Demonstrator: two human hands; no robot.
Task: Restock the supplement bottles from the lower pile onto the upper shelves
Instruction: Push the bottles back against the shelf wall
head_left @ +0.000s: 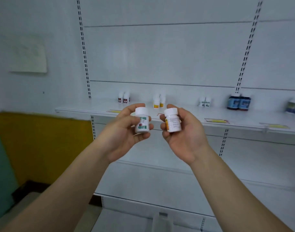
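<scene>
Head view, both of my hands raised at the centre of the frame before the upper shelf (185, 114). My left hand (125, 131) has its fingers and thumb curled round a white bottle with a green label (142, 121), held upright with the cap clear of the fingers. My right hand (183, 133) grips a white bottle with an orange label (172, 120) in the same way, tilted slightly to the left. The two bottles are near each other but apart, labels turned towards the camera, which I judge lets each label be read and matched to its group before placing.

On the shelf behind, bottles stand in small clusters well apart: a dark-red-labelled pair (124, 97) at centre left, an orange-labelled group (158, 101) just above my hands, a green-labelled pair (204, 102) right of centre, and dark blue bottles (238, 102) further right. Yellow price tags (216, 121) lie along the shelf's front edge, apparently one per group.

I judge that the orange-labelled bottle belongs with the orange group and the green-labelled one with the pair right of centre, though blur makes the match uncertain. The lower pile is not in view.
</scene>
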